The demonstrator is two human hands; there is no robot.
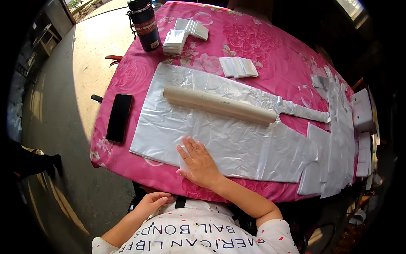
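Observation:
A stack of white plastic vest bags (pixel 198 131) lies flat across the table, its handle ends toward the right. My right hand (pixel 197 165) rests palm down on the near edge of the stack, fingers stretched out and holding nothing. Across the upper part of the bags lies a beige tube (pixel 215 106), apart from both hands. My left hand (pixel 154 204) is at my lap by the table's near edge, fingers loosely extended with no object seen in them; its fingertips are partly hard to make out.
The table wears a pink flowered cloth (pixel 253 38). A black phone (pixel 119 118) lies at the left, and a dark bottle (pixel 146 27) stands at the far left. Folded plastic bundles (pixel 238 67) sit beyond the bags. More loose white plastic (pixel 341 135) covers the right end.

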